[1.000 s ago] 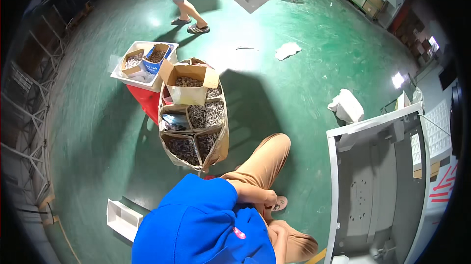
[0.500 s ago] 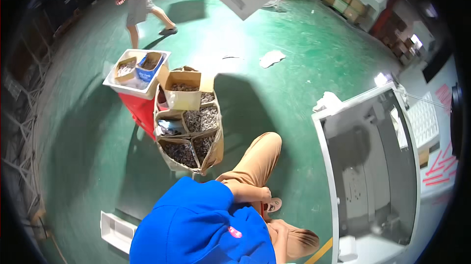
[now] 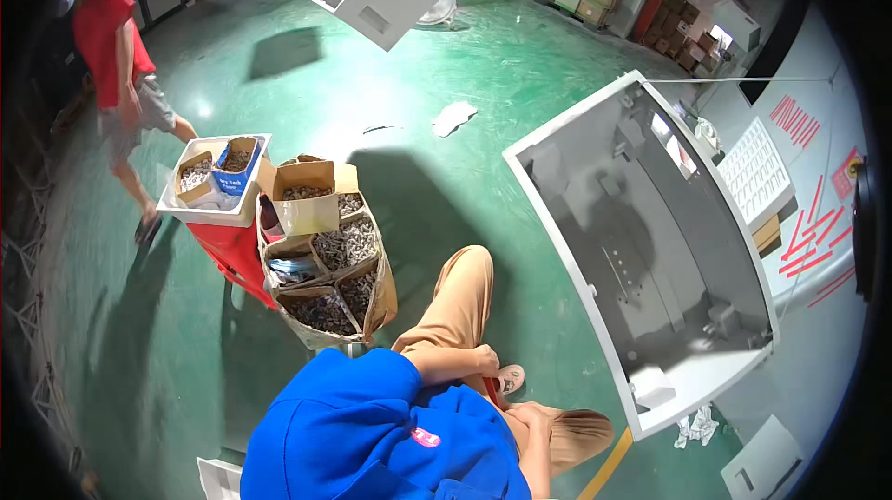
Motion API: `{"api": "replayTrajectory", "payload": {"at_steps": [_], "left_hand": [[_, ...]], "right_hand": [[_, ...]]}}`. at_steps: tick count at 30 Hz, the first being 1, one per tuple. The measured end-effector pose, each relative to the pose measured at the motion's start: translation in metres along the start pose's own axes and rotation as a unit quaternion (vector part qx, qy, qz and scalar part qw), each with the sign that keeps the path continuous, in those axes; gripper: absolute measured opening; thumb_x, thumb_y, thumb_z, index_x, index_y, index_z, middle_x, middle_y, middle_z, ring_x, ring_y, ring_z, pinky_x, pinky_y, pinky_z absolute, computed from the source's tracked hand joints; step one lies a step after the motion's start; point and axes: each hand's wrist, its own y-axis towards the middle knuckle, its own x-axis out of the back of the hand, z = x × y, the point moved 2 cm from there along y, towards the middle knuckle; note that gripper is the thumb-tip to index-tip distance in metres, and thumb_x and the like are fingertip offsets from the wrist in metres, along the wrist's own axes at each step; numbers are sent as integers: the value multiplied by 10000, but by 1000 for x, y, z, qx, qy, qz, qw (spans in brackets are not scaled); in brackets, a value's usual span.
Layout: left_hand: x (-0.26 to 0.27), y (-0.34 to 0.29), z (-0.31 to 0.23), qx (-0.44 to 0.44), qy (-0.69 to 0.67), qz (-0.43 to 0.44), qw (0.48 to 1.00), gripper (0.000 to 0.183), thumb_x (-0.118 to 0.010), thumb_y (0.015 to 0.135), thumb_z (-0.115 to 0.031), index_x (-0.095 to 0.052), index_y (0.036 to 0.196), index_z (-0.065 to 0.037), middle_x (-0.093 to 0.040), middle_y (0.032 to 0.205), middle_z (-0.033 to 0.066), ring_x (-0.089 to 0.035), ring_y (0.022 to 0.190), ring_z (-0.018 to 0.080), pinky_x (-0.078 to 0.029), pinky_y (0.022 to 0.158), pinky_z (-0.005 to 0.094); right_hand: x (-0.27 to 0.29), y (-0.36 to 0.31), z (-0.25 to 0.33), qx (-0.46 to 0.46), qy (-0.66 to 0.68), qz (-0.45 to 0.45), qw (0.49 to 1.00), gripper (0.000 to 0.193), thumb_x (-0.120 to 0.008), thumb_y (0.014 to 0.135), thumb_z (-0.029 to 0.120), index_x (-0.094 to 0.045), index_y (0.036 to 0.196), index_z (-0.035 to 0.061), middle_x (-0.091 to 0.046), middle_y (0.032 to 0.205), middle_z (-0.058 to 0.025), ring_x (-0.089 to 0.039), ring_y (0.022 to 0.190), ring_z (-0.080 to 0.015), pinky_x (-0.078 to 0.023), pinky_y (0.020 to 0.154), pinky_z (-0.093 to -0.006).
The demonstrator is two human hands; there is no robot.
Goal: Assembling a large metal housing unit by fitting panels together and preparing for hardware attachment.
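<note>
My left hand [image 3: 485, 361] is closed in front of my belly, above my bent leg in tan trousers. A narrow red thing [image 3: 491, 390] shows just below it; whether the hand holds it I cannot tell. My right hand [image 3: 531, 415] rests low by my right thigh, its fingers too small and partly hidden to read. To my right, apart from both hands, hangs a large open white housing [image 3: 557, 249] with a grey inside and small fittings. On my left stands a divided cardboard box [image 3: 379, 309] of small screw-like parts, with a smaller carton [image 3: 311, 217] on top.
A white tray [image 3: 223, 217] with two small cartons stands on a red support [image 3: 237, 258]. A person in a red shirt [image 3: 107, 35] walks at the far left. More white housings [image 3: 372, 3] hang ahead, before a fan [image 3: 437, 0]. A white sheet [image 3: 453, 118] lies on the green floor.
My view has turned right, so the boxes sit further left. The large housing has come closer and appears more tilted. The person in red has walked left. My hands stay nearly in place.
</note>
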Motion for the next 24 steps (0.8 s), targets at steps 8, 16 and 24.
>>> {"api": "replayTrajectory", "payload": {"at_steps": [8, 16, 24], "left_hand": [[2, -19, 6, 8, -27, -126, 992, 389, -459, 779, -430, -688, 715, -122, -647, 714, 76, -626, 715, 235, -487, 595, 350], [6, -10, 2, 17, 14, -62, 998, 360, -442, 808, -365, -672, 831, -89, -650, 830, 95, -628, 794, 223, -495, 651, 339], [5, -15, 7, 6, -9, -90, 996, 344, -496, 784, -381, -667, 770, -83, -643, 731, 99, -630, 716, 248, -499, 610, 352]], "right_hand": [[-36, 46, -89, -145, -182, 145, 962, 357, -638, 682, 196, -505, 967, 27, -526, 962, -142, -514, 914, -275, -380, 827, -354], [-59, 40, -172, -276, -327, 330, 841, 354, -638, 695, 211, -504, 983, 56, -534, 973, -132, -547, 868, -272, -428, 770, -362], [-74, 77, -150, -409, 64, 75, 907, 304, -621, 705, 161, -516, 978, 81, -560, 991, -118, -557, 898, -243, -467, 667, -384]]}}
